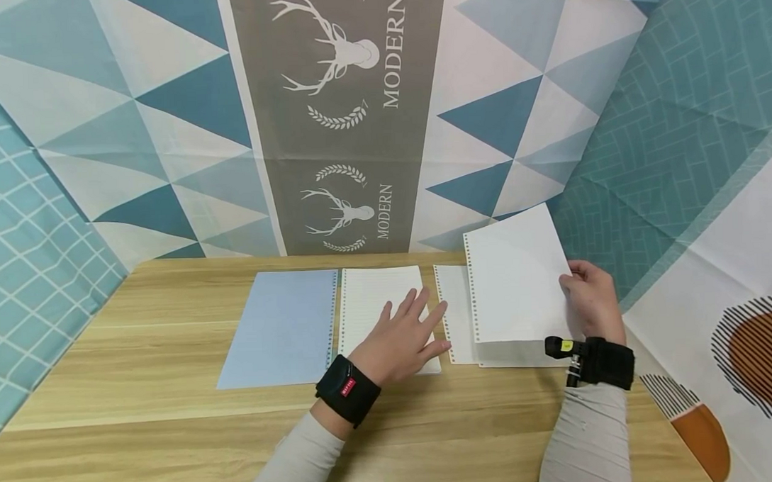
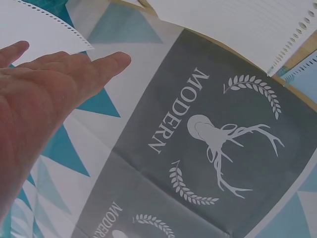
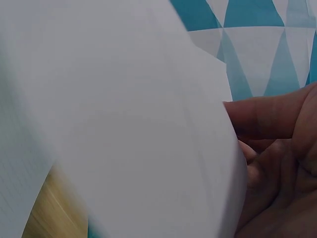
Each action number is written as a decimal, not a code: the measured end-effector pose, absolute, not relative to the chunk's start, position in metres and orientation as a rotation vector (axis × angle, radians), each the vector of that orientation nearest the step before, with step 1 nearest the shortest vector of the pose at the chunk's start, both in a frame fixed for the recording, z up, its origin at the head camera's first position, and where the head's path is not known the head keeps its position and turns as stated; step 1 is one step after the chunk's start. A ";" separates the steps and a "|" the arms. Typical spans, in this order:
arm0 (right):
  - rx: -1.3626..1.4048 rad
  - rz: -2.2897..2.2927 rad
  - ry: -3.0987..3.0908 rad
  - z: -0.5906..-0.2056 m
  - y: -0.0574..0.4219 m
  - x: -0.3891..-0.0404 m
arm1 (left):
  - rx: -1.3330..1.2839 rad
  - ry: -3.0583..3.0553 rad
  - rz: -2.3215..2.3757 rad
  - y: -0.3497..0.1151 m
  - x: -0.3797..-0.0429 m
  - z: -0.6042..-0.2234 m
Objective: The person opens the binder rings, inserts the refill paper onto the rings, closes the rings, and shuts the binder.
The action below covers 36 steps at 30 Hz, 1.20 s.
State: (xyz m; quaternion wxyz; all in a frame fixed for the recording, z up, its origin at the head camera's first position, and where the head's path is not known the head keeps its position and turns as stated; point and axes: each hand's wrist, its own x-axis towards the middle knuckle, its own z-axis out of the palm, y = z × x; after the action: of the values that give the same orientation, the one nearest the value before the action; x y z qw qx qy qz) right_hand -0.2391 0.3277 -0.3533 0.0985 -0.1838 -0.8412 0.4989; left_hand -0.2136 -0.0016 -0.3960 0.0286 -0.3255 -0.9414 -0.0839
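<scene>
My right hand [image 1: 592,297] pinches the right edge of a white sheet [image 1: 515,279] with punched holes down its left side. The sheet is raised and tilted above other white sheets [image 1: 455,309] on the table. In the right wrist view, thumb and fingers [image 3: 267,116] grip the edge of the pale sheet [image 3: 124,124]. Fingers spread, my left hand [image 1: 399,340] hovers over the right part of a stack of lined loose-leaf paper [image 1: 371,291]; whether it touches is unclear. The left wrist view shows that hand [image 2: 44,94] holding nothing.
A blue hole-punched cover sheet [image 1: 280,330] lies left of the lined paper, their punched edges side by side. The wooden table [image 1: 141,363] meets a patterned cloth backdrop [image 1: 337,129] at its back edge. More patterned cloth [image 1: 713,293] hangs at the right.
</scene>
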 end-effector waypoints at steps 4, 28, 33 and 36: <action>-0.551 1.473 -2.485 -0.353 0.326 -0.239 | -0.991 -2.908 -0.260 -0.004 -0.215 -0.394; -0.495 1.468 -2.473 -0.348 0.317 -0.242 | -0.947 -2.892 -0.329 -0.017 -0.220 -0.387; -0.493 1.493 -2.450 -0.347 0.314 -0.242 | -0.941 -2.897 -0.344 -0.019 -0.221 -0.385; -0.491 1.498 -2.453 -0.347 0.312 -0.243 | -0.936 -2.897 -0.336 -0.020 -0.222 -0.385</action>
State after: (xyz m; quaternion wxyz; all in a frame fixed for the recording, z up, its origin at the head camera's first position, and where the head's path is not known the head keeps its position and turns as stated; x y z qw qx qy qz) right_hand -0.2428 0.3118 -0.3466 0.1124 -0.1674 -0.8359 0.5105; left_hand -0.2222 -0.0203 -0.3848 0.0394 -0.3053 -0.9451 -0.1096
